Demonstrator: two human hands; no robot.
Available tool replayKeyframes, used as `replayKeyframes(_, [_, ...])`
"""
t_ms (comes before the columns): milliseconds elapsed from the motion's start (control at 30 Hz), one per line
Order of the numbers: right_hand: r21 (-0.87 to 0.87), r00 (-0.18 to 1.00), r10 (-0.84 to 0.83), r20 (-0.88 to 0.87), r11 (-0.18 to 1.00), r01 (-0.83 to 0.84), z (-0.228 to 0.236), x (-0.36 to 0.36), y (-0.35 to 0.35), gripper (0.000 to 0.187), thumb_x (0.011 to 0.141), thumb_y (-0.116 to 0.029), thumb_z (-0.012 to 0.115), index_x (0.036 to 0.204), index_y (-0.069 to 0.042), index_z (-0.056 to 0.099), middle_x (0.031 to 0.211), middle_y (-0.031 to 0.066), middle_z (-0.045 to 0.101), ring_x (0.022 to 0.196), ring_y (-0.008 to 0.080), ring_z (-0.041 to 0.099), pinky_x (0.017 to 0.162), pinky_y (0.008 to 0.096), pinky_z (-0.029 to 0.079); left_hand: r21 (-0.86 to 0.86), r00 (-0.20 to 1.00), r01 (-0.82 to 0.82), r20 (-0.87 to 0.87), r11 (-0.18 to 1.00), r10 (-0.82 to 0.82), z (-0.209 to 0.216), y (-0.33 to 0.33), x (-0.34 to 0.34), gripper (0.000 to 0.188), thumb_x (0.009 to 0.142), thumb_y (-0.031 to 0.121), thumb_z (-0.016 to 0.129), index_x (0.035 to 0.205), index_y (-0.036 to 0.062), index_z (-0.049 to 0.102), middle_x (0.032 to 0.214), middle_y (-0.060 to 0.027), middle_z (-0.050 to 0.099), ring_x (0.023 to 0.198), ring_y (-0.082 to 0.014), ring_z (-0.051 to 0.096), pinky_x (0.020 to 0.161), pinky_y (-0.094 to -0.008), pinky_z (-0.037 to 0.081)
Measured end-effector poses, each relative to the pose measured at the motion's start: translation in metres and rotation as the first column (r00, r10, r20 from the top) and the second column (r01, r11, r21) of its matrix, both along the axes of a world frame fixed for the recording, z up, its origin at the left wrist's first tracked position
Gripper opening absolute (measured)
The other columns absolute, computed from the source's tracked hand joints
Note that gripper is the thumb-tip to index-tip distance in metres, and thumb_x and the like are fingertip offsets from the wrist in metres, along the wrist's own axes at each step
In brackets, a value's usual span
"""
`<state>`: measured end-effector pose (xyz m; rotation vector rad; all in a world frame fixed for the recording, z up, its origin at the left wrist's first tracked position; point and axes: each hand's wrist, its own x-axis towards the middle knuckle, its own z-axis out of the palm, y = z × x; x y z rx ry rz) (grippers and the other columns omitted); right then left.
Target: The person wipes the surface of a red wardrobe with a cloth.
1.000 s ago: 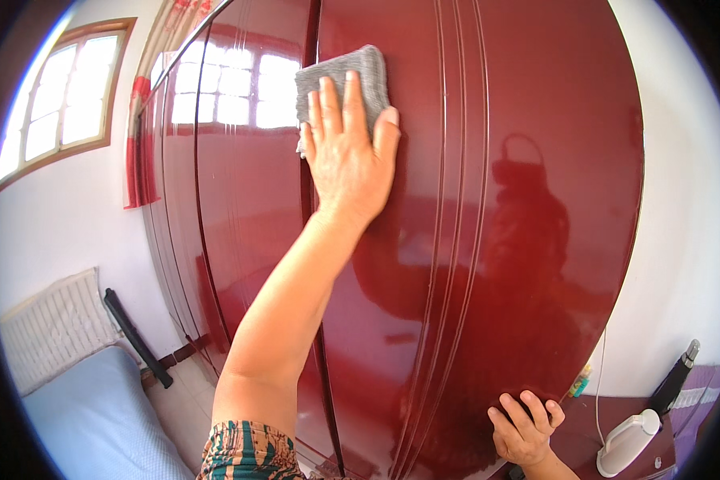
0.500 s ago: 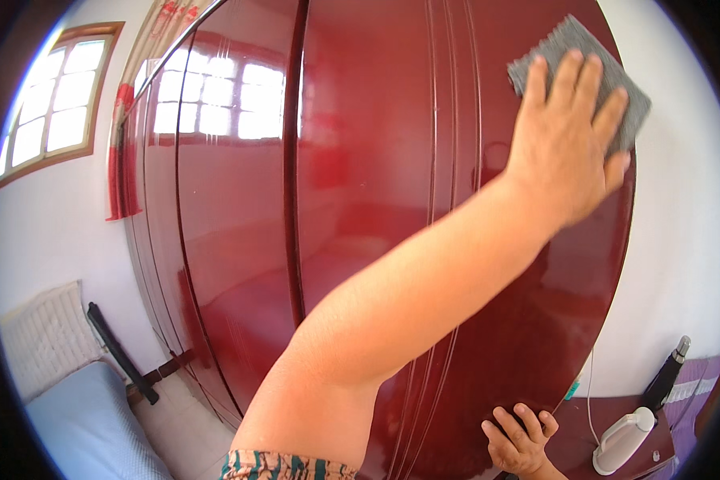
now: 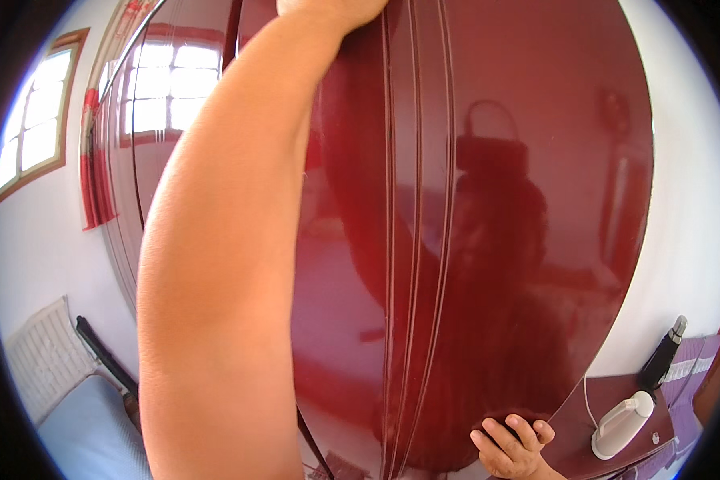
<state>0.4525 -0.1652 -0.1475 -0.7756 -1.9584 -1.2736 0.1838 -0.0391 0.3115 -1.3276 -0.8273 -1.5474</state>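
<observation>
My left hand [image 3: 336,7] is up by the glossy dark-red wardrobe door [image 3: 552,320] mid-view, fingertips out of frame, so can't tell what it holds. Right hand [image 3: 512,446] is low down, loosely half-curled, nothing visible in it. I'd go light and even along the vertical grooves [image 3: 417,160]. No readable labels.

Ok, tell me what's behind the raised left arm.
Behind the left arm, the glossy red cabinet shows on both sides, with a window reflection on the left. Whatever lies directly behind it is covered.
</observation>
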Motion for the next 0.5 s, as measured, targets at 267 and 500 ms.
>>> replayKeyframes(267, [0.072,0.994,0.088,-0.072,0.994,-0.083,-0.005,-0.008,0.018,0.023,0.087,-0.016,0.051,0.098,-0.023,0.07,0.112,-0.0014,0.068,0.127,0.0239,0.051,0.114,0.0436,0.022,0.023,0.987,-0.099,-0.127,0.995,0.101,-0.035,0.008,-0.035,0.074,0.097,0.056,0.035,0.15,0.0036,0.032,0.154,-0.0262,0.027,0.145,-0.0393,0.02,0.119,-0.0442,0.015])
replayKeyframes(500, [0.044,0.997,-0.031,-0.068,0.998,0.034,0.001,-0.003,0.014,0.014,0.088,-0.027,0.063,0.097,-0.027,0.072,0.112,-0.0058,0.069,0.129,0.02,0.048,0.114,0.042,0.018,0.118,0.953,0.053,-0.303,0.992,-0.014,-0.172,0.012,-0.018,0.074,0.096,0.053,0.041,0.15,0.0035,0.032,0.155,-0.0296,0.022,0.146,-0.0425,0.016,0.118,-0.0492,0.014])
